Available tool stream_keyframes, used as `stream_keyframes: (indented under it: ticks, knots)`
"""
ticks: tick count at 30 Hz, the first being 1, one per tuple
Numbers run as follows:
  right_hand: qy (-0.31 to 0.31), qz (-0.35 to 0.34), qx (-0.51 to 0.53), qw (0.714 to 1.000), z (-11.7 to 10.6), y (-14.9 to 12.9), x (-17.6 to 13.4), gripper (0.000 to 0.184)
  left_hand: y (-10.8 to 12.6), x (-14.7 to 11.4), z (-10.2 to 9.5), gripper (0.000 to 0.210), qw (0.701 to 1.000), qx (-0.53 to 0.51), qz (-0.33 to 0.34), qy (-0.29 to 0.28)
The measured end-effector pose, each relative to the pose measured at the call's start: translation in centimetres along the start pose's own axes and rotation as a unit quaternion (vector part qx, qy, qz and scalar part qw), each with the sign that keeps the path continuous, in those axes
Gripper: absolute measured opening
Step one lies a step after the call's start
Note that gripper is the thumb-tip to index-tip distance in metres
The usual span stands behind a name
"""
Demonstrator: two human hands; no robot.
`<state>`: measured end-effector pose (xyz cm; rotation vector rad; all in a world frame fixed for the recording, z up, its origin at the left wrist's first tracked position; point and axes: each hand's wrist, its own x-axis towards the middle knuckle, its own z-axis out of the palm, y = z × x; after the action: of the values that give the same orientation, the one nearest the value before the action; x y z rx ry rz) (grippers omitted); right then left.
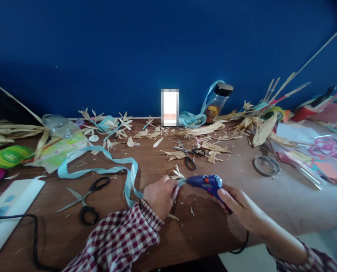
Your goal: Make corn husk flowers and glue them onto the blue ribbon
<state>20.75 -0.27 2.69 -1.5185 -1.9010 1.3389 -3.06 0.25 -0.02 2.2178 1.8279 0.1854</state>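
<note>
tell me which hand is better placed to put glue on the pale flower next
Probably the right hand: it holds the blue glue gun, with the nozzle pointed at the pale flower. The left hand is occupied, pinching that flower's light-blue base.

The person's left hand [160, 194] is bent into a pinch, thumb set close against the curled fingers, the back of the hand turned mostly upward. The left forearm [117, 238] slants up from the lower edge, sleeved as far as the wrist. The right hand [238, 204] is closed in a grip, thumb reaching forward. The right forearm [283, 238] comes in from the lower right, bare beyond its pushed-back sleeve [313, 258].
</note>
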Motion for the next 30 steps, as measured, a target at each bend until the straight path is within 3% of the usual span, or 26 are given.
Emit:
stream_keyframes:
  ticks: [30]
  knots:
    - [0.003,-0.017,-0.055,0.998,-0.05,-0.42,0.59,0.039,-0.12,-0.08,-0.04,0.02,1.0,-0.003,0.012,0.017]
